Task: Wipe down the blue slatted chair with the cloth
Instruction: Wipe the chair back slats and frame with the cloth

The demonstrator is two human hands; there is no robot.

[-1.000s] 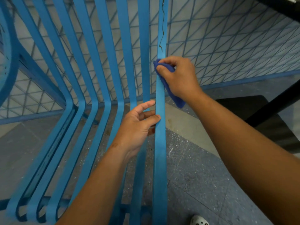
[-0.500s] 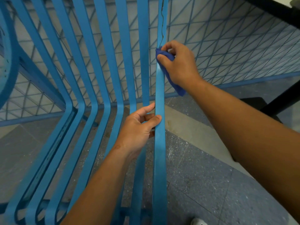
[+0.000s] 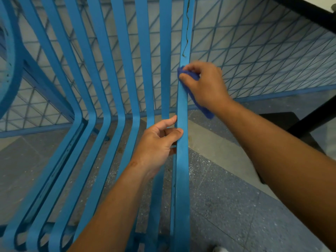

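Note:
The blue slatted chair [image 3: 125, 73] fills the left and middle of the view, its slats bending from backrest to seat. My right hand [image 3: 205, 86] grips a dark blue cloth [image 3: 203, 108] and presses it against the rightmost slat [image 3: 182, 170] on the backrest, just below a dark squiggly mark on that slat. My left hand [image 3: 158, 144] holds the same slat lower down, near the bend, with the thumb on its front and fingers curled behind it.
A blue wire mesh panel [image 3: 263, 51] stands behind the chair. A black table edge [image 3: 312, 11] and its leg [image 3: 316, 115] lie at the upper right. Speckled grey floor tiles [image 3: 227, 206] spread below. A white shoe tip [image 3: 219, 249] shows at the bottom edge.
My right hand slid the cloth up the rightmost slat, then came back down a little. My left hand kept its hold on the slat.

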